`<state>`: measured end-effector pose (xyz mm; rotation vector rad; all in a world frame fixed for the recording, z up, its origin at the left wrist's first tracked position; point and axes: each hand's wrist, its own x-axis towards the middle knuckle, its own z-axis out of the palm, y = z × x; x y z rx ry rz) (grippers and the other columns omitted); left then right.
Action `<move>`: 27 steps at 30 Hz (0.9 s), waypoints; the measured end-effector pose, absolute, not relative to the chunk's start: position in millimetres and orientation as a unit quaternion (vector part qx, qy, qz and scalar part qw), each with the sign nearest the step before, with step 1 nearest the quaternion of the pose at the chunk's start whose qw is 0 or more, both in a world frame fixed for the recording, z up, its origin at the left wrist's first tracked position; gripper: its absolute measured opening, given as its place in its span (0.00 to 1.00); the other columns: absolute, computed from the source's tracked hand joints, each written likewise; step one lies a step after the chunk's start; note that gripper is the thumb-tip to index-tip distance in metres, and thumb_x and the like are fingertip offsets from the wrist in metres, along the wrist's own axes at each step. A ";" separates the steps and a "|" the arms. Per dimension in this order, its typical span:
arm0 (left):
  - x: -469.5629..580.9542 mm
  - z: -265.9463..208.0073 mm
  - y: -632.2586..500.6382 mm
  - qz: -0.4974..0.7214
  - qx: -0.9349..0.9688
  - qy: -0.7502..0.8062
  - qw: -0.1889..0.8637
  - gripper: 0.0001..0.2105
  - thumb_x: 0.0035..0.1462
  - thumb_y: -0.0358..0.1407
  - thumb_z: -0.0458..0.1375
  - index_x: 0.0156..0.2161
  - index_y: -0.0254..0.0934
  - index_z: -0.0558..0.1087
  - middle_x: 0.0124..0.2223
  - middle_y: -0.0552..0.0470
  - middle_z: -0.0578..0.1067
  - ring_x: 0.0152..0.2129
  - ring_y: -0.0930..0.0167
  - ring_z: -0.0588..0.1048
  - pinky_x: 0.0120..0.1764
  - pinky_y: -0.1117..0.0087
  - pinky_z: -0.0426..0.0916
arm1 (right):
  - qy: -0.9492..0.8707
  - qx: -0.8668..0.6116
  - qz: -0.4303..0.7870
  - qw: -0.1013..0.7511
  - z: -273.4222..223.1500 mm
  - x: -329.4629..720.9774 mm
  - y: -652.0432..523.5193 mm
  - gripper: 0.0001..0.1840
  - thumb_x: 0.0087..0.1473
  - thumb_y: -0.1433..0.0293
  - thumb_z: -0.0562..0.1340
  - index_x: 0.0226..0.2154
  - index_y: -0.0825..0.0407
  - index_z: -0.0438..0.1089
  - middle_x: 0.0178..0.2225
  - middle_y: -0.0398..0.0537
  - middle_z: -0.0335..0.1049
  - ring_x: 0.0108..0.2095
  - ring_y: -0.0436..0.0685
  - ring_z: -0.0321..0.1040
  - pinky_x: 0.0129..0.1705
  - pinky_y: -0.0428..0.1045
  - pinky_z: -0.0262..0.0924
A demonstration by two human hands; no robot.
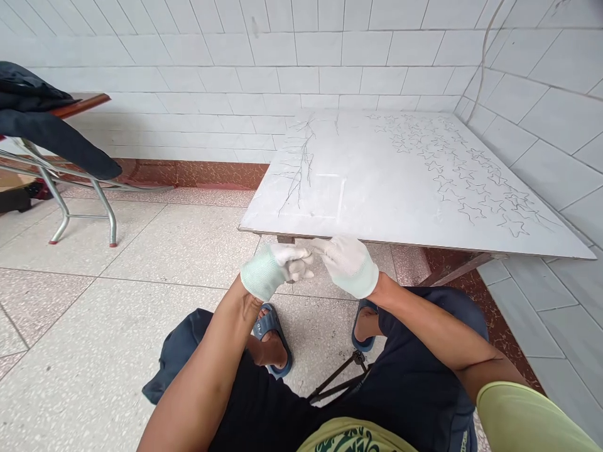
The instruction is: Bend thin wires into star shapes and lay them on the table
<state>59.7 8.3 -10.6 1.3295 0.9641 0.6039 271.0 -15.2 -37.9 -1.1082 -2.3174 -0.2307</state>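
My left hand (283, 263), in a white glove with a pale green cuff, is closed just in front of the table's front edge. Its fingers are pressed together, and what they hold is too small to make out. Close against it, my right hand (346, 258) wears a matching glove, with thumb and forefinger pinched towards the left fingertips. Beyond my hands, thin dark wire pieces (304, 157) lie in a loose bunch on the left of the white tabletop (367, 182). Many star-shaped wire outlines (471, 209) are spread over its right side.
White tiled walls (318, 47) border the table at the back and right. A folding table (80, 103) with dark clothing (51, 129) on it stands at the left. Below me are my sandalled feet (273, 339) and a dark folding-stool leg (336, 380).
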 end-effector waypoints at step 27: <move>53.2 -8.5 -0.1 0.305 0.572 0.472 0.597 0.21 0.44 0.53 0.69 0.19 0.41 0.68 0.15 0.54 0.69 0.23 0.68 0.75 0.33 0.68 0.70 | -0.888 -0.397 -0.113 0.204 -55.6 267.1 -36.1 0.10 0.71 0.71 0.60 0.45 0.52 0.78 0.26 0.47 0.70 0.29 0.57 0.63 0.36 0.53 0.49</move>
